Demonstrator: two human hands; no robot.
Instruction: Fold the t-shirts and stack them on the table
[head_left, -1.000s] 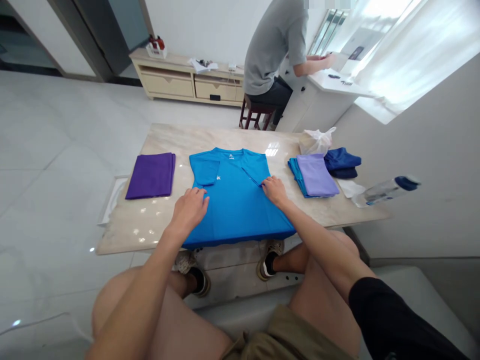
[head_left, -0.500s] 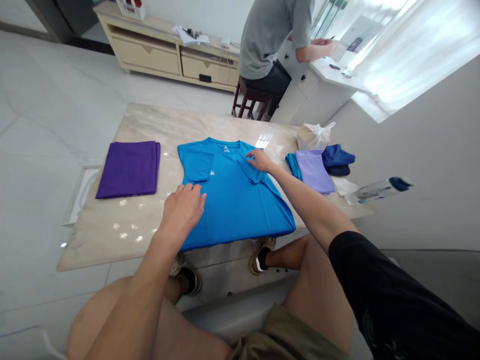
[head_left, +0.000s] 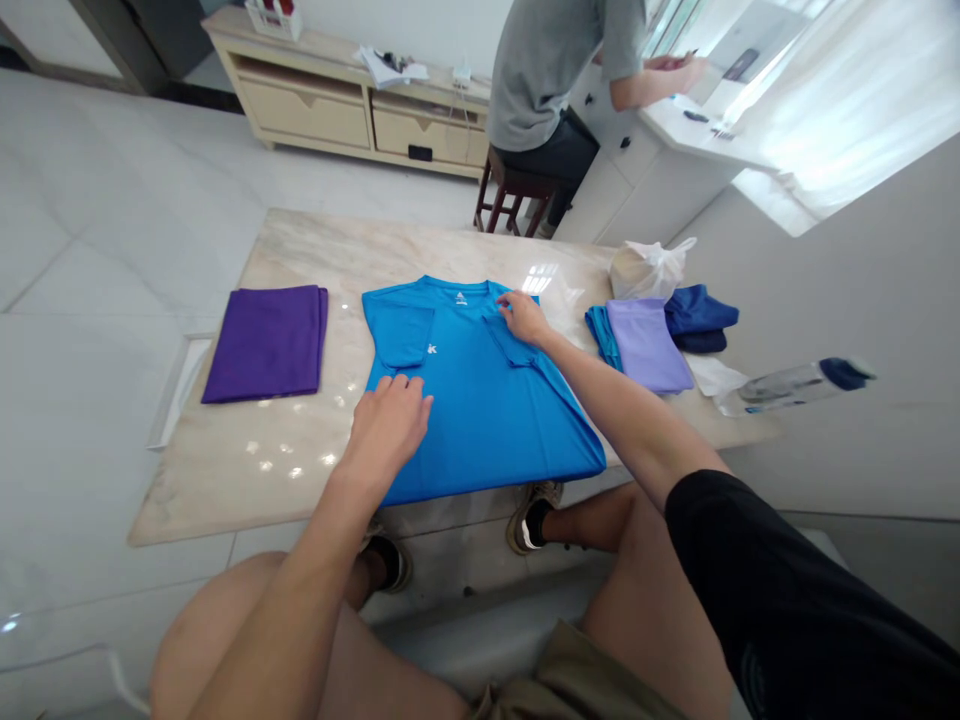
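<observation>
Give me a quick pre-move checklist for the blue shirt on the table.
Blue T-shirt lying flat on the marble table: ok.
Sleeve on the view's left folded onto the shirt body: ok.
Right hand touching the other folded sleeve: ok.
Left hand resting on the shirt body: ok.
Folded purple cloth apart from the shirt: ok.
Hem corner by the right forearm inside the table edge: cannot tell.

Center: blue T-shirt (head_left: 480, 430), smooth synthetic-looking cloth, faint sheen. Under it, glossy polished marble tabletop (head_left: 247, 490). Left: folded purple cloth (head_left: 266, 345), matt. Right: thin crinkled plastic bag (head_left: 649, 270), clear plastic bottle (head_left: 780, 388). Upper left: matt pale wooden cabinet (head_left: 300, 130).
</observation>
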